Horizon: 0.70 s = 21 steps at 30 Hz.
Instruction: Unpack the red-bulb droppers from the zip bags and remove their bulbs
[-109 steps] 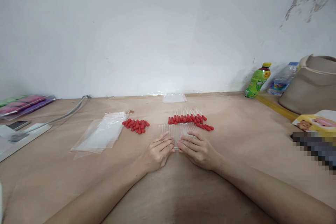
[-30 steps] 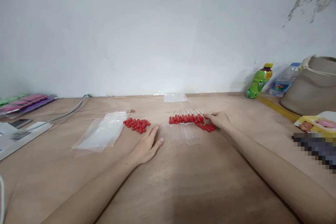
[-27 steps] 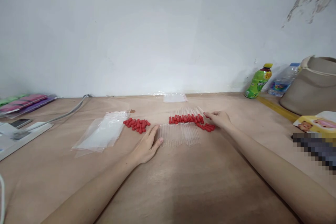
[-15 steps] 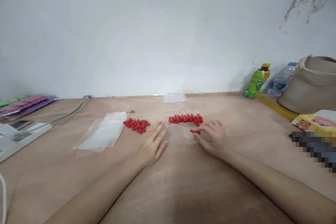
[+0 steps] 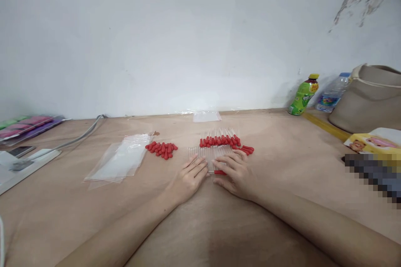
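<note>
My right hand pinches a red rubber bulb between thumb and fingers. A glass tube end shows just left of this bulb, and the fingertips of my left hand close on it; its thumb is mostly hidden. Beneath and beyond both hands lies a row of clear glass tubes. Behind the row are glass droppers with red bulbs, their tubes pointing at the wall. A few loose red bulbs lie just beyond my right hand. To the left is a pile of red bulbs.
Clear zip bags lie left of the pile, and another bag is by the wall. A white power strip with a cable sits far left. On the right stand a green bottle, a water bottle and a beige bucket.
My right hand has come left and nearer with a red bulb, close to my left hand. My left hand has shifted right, its fingers now curled. Loose red bulbs show where the right hand was.
</note>
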Motion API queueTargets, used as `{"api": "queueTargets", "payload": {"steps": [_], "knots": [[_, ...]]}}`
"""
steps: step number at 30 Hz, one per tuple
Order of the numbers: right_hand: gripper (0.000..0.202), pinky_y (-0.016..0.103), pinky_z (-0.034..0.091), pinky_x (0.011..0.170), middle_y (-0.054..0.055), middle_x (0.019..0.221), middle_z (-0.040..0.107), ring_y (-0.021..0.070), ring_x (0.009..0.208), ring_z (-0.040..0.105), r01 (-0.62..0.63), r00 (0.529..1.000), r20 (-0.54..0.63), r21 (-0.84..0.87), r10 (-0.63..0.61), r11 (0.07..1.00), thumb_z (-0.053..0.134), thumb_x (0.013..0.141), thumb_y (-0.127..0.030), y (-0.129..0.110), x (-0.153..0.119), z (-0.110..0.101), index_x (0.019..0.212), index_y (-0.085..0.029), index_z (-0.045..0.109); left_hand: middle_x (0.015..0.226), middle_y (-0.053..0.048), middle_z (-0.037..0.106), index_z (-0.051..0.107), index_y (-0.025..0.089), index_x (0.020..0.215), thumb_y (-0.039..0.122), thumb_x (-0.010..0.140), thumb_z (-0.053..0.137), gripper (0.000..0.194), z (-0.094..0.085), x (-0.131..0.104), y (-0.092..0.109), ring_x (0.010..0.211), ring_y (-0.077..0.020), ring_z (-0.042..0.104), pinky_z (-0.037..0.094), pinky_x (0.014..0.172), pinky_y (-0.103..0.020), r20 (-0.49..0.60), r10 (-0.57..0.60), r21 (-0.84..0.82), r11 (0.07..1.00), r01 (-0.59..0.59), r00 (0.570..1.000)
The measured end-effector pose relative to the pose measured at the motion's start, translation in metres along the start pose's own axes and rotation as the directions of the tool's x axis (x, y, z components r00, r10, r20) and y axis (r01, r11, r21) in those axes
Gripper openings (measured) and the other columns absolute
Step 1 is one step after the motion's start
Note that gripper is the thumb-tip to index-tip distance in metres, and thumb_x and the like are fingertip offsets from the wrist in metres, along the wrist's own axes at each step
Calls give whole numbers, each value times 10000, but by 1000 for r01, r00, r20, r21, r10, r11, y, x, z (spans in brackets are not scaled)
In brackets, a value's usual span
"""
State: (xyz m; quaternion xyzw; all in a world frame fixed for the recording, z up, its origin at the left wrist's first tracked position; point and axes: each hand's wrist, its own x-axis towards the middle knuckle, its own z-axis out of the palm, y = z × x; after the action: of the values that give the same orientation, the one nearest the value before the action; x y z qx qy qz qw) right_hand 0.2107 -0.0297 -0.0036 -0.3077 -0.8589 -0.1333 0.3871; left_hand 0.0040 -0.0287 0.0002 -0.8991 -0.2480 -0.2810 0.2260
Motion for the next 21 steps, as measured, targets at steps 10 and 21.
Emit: {"api": "queueTargets", "payload": {"steps": [10,21], "knots": [[110,352,437,858,28,864,669,145,841,567,175,984,-33,53,-173,983,538,804,-181,1,0,10,873,-187,624,940,-92,663,576,108,951,114,854,407,195,3,-2,3,994,-180,586,444,962,-379,11,10,-105,994,-8,1000],[169,319,495,861,31,932,669,153,912,570,326,943,-73,14,-324,945,567,786,-145,5,-5,5,948,-159,613,927,-80,658,557,112,950,101,837,434,168,2,-8,1,960,-164,596,453,956,-357,-20,39,-156,987,-41,999]]}}
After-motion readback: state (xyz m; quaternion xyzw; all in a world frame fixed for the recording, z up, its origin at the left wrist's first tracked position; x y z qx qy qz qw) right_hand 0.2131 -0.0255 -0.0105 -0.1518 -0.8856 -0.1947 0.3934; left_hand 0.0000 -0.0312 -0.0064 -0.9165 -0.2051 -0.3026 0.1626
